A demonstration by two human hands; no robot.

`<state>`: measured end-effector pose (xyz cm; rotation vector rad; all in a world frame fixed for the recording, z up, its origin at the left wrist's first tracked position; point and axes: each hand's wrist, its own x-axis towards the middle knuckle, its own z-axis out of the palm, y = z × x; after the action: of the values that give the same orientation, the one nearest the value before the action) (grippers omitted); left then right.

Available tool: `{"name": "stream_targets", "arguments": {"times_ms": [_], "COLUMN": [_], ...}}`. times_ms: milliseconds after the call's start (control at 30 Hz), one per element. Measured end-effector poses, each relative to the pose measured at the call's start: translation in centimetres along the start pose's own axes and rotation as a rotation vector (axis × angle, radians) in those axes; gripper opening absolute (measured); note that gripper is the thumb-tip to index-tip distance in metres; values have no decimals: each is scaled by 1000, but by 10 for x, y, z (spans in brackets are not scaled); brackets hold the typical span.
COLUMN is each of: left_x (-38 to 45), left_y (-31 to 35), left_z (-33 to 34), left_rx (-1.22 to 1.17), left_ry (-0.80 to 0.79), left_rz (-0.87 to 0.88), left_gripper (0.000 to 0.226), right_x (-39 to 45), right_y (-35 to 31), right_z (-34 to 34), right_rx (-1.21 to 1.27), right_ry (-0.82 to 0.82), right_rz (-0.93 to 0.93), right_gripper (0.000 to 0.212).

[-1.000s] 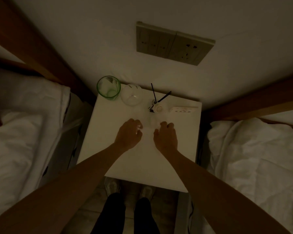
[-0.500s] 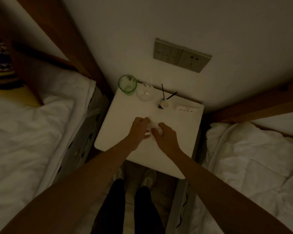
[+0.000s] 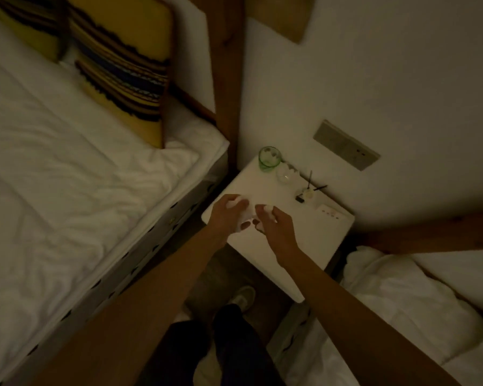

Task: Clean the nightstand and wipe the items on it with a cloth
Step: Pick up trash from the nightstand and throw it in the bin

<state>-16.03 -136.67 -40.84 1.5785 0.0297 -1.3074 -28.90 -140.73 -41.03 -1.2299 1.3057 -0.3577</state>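
Note:
A white nightstand (image 3: 315, 246) stands between two beds in dim light. Both my hands hover over its left front part, holding a small white cloth (image 3: 248, 215) between them. My left hand (image 3: 227, 215) has its fingers curled round the cloth's left end. My right hand (image 3: 273, 224) pinches the right end. Along the back edge stand a green glass (image 3: 268, 158), a clear glass (image 3: 286, 174), a small white diffuser (image 3: 307, 195) with dark reeds, and a white power strip (image 3: 331, 214).
A bed with white sheets (image 3: 67, 204) and a striped yellow pillow (image 3: 129, 76) lies close on the left. Another white bed (image 3: 402, 307) is on the right. A wooden post (image 3: 225, 79) and a wall socket panel (image 3: 346, 149) are behind the nightstand. My legs and shoes (image 3: 243, 298) are below.
My view has swung left and back, bringing the left bed and pillow into sight. Both hands have shifted toward the nightstand's left front and closed in on the cloth.

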Motion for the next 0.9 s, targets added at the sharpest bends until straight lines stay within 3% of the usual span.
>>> {"name": "stream_targets", "arguments": {"times_ms": [200, 300, 567, 733, 900], "left_x": [-55, -83, -202, -277, -346], "left_y": [7, -2, -55, -82, -114], "left_z": [-86, -134, -276, -368, -449], "left_rx": [44, 105, -131, -190, -293], "left_ry": [132, 229, 459, 652, 853], "left_rz": [132, 222, 257, 273, 333], "left_gripper": [28, 18, 22, 20, 12], "right_x": [-47, -75, -186, -258, -339], "right_y": [-23, -29, -34, -39, -34], "right_z": [64, 99, 220, 311, 408], "right_rx": [46, -2, -68, -246, -348], "right_ry": [-162, -225, -486, -589, -780], "right_rz": [29, 41, 128, 42, -22], "right_gripper": [16, 17, 23, 16, 36]}}
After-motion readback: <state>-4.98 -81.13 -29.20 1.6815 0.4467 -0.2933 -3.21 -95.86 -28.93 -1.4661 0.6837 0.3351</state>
